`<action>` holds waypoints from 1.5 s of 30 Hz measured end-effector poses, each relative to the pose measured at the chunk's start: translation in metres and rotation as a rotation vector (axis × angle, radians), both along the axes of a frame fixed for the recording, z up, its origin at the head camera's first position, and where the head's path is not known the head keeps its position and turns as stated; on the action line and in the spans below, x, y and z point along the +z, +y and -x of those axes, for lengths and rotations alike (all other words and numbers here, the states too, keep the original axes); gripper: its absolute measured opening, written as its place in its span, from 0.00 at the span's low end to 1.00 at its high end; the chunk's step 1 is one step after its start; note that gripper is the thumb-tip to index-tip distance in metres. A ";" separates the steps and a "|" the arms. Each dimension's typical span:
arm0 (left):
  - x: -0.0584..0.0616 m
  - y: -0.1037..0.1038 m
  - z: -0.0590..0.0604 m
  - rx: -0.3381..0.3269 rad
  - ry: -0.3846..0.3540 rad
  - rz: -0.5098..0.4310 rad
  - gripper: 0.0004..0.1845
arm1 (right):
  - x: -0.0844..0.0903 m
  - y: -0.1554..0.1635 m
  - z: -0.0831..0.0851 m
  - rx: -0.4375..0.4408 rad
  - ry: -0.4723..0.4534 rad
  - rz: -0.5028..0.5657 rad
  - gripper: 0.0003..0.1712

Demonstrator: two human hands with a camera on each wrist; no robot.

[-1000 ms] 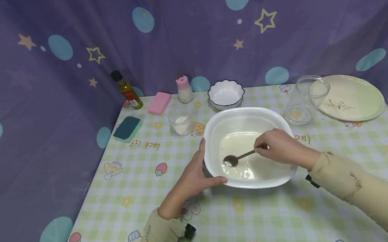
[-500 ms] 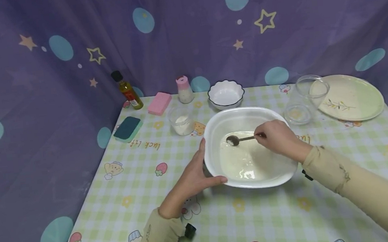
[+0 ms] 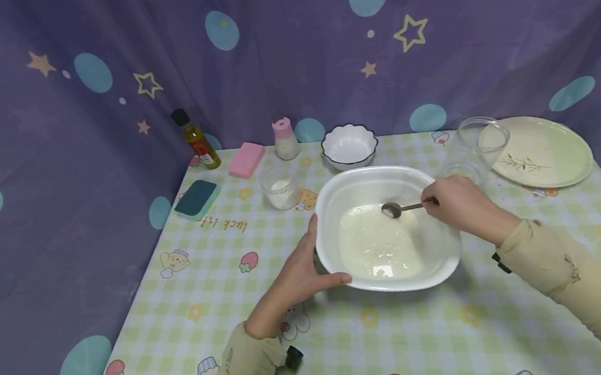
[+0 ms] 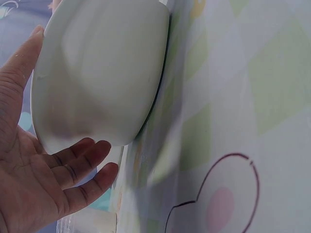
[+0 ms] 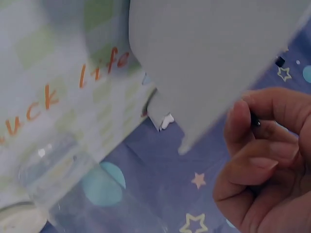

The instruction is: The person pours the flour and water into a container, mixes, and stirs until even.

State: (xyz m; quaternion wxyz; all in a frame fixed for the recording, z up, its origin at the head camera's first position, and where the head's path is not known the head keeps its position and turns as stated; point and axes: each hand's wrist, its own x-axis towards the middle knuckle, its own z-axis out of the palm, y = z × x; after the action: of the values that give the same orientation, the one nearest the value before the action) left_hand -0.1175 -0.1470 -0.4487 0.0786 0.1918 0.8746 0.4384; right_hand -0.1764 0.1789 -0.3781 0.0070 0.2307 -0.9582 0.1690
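1. The rim of a white, rounded-rectangular basin (image 3: pixel 440 258) is being touched at its left end by the left hand (image 3: pixel 298 275), whose fingers are being held spread.
2. A small dark spoon with a slim handle (image 3: pixel 392 210) is being pinched by the right hand (image 3: pixel 460 205) over pale liquid (image 3: pixel 376 243) inside the basin; contact cannot be told.
3. Behind, a clear cup with white contents (image 3: pixel 270 190) and a white, dark-rimmed, scalloped bowl (image 3: pixel 350 146) are being supported by the green-checked tabletop (image 3: pixel 430 344).

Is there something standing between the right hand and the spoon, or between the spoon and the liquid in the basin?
Nothing visible: the right hand pinches the spoon by its handle, and no object shows between it and the liquid in the basin.
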 end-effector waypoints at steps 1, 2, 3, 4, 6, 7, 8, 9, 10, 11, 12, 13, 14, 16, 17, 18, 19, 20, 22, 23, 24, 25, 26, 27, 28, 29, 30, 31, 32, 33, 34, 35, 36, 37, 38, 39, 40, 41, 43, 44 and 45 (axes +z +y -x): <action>0.000 0.000 0.000 0.001 -0.002 -0.002 0.70 | 0.002 0.002 -0.001 0.003 -0.012 -0.012 0.09; 0.000 0.000 0.000 0.002 -0.005 -0.003 0.70 | 0.004 0.004 -0.002 0.007 -0.022 -0.026 0.10; 0.000 0.000 0.000 0.002 -0.005 -0.005 0.70 | 0.006 0.006 -0.003 0.009 -0.031 -0.038 0.11; 0.001 0.000 0.000 0.004 -0.008 -0.005 0.69 | 0.008 0.008 -0.004 0.016 -0.037 -0.047 0.12; 0.001 0.000 -0.001 0.007 -0.012 -0.002 0.69 | 0.012 0.010 -0.007 0.027 -0.053 -0.067 0.13; 0.001 0.000 -0.001 0.007 -0.013 -0.001 0.69 | 0.014 0.011 -0.009 0.035 -0.062 -0.074 0.14; 0.002 0.000 -0.001 0.008 -0.015 0.002 0.69 | 0.016 0.012 -0.011 0.043 -0.073 -0.081 0.14; 0.002 0.000 -0.001 0.008 -0.015 0.003 0.69 | 0.018 0.013 -0.012 0.052 -0.086 -0.084 0.14; 0.002 0.000 -0.001 0.009 -0.016 0.004 0.69 | 0.020 0.014 -0.014 0.061 -0.102 -0.087 0.14; 0.002 0.000 -0.001 0.008 -0.014 0.004 0.69 | 0.021 0.015 -0.015 0.068 -0.119 -0.092 0.14; 0.002 0.000 0.000 0.007 -0.014 0.004 0.69 | 0.023 0.016 -0.016 0.077 -0.135 -0.093 0.14; 0.002 0.000 0.000 0.007 -0.015 0.004 0.70 | 0.024 0.017 -0.017 0.085 -0.154 -0.093 0.14; 0.002 0.000 0.000 0.007 -0.015 0.003 0.70 | 0.024 0.017 -0.017 0.093 -0.176 -0.093 0.14; 0.002 0.000 0.000 0.007 -0.017 0.004 0.69 | 0.025 0.018 -0.018 0.117 -0.213 -0.092 0.13; 0.002 0.000 0.000 0.007 -0.017 0.003 0.69 | 0.026 0.018 -0.018 0.132 -0.228 -0.092 0.13; 0.003 0.000 0.000 0.008 -0.021 0.004 0.69 | 0.026 0.018 -0.019 0.143 -0.246 -0.088 0.12; 0.003 0.000 0.000 0.008 -0.023 0.004 0.69 | 0.026 0.018 -0.019 0.159 -0.259 -0.087 0.12; 0.003 0.000 -0.001 0.010 -0.026 0.005 0.69 | 0.025 0.018 -0.019 0.177 -0.269 -0.086 0.11; 0.002 0.000 -0.001 0.012 -0.030 0.005 0.69 | 0.024 0.017 -0.019 0.210 -0.283 -0.079 0.10; 0.002 0.000 -0.001 0.014 -0.033 0.005 0.69 | 0.023 0.016 -0.019 0.226 -0.285 -0.072 0.10; 0.002 0.000 -0.001 0.016 -0.035 0.005 0.69 | 0.022 0.016 -0.019 0.240 -0.279 -0.066 0.10; 0.002 0.000 -0.001 0.017 -0.034 0.004 0.69 | 0.020 0.015 -0.019 0.256 -0.274 -0.057 0.10; 0.002 0.001 -0.001 0.018 -0.033 0.004 0.69 | 0.019 0.013 -0.020 0.268 -0.268 -0.044 0.11; 0.001 0.001 -0.001 0.019 -0.032 0.003 0.70 | 0.017 0.012 -0.020 0.277 -0.264 -0.030 0.11; 0.001 0.001 -0.001 0.019 -0.030 0.002 0.70 | 0.015 0.010 -0.020 0.286 -0.255 -0.018 0.11; 0.001 0.001 -0.001 0.020 -0.029 0.003 0.70 | 0.013 0.007 -0.021 0.295 -0.250 -0.002 0.11; 0.001 0.001 -0.001 0.019 -0.027 0.002 0.70 | 0.011 0.005 -0.021 0.302 -0.244 0.010 0.11; 0.001 0.001 -0.001 0.019 -0.027 0.001 0.70 | 0.009 0.002 -0.021 0.304 -0.244 0.023 0.11; 0.001 0.001 -0.001 0.018 -0.026 0.000 0.70 | 0.008 -0.001 -0.022 0.311 -0.238 0.037 0.11; 0.001 0.001 -0.001 0.017 -0.026 -0.001 0.70 | 0.006 -0.004 -0.022 0.316 -0.231 0.047 0.10; 0.001 0.001 -0.001 0.016 -0.026 -0.002 0.69 | 0.004 -0.007 -0.022 0.321 -0.218 0.055 0.09; 0.001 0.001 -0.001 0.015 -0.027 -0.004 0.69 | 0.003 -0.009 -0.022 0.324 -0.204 0.065 0.09; 0.001 0.001 -0.001 0.014 -0.027 -0.006 0.69 | 0.000 -0.012 -0.022 0.326 -0.186 0.073 0.08; 0.001 0.001 -0.001 0.013 -0.026 -0.007 0.69 | -0.002 -0.014 -0.022 0.328 -0.170 0.080 0.08; 0.001 0.001 -0.001 0.013 -0.025 -0.007 0.69 | -0.004 -0.017 -0.022 0.331 -0.154 0.089 0.08; 0.001 0.001 -0.001 0.012 -0.023 -0.008 0.69 | -0.006 -0.019 -0.022 0.329 -0.136 0.093 0.08; 0.001 0.000 -0.001 0.010 -0.020 -0.010 0.70 | -0.009 -0.021 -0.022 0.327 -0.120 0.100 0.09; 0.001 0.000 -0.001 0.009 -0.018 -0.011 0.70 | -0.011 -0.023 -0.021 0.322 -0.105 0.106 0.09; 0.001 0.000 -0.001 0.008 -0.017 -0.011 0.70 | -0.015 -0.026 -0.020 0.310 -0.071 0.116 0.09; 0.001 0.000 -0.001 0.007 -0.019 -0.012 0.70 | -0.017 -0.028 -0.019 0.303 -0.055 0.120 0.09; 0.001 0.000 0.000 0.007 -0.020 -0.013 0.70 | -0.019 -0.030 -0.019 0.293 -0.042 0.123 0.09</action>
State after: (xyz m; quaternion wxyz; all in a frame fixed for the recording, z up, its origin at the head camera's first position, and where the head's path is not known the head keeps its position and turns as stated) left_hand -0.1172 -0.1469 -0.4473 0.0846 0.1851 0.8715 0.4462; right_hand -0.1574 0.1490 -0.3969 -0.0236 0.3638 -0.9020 0.2315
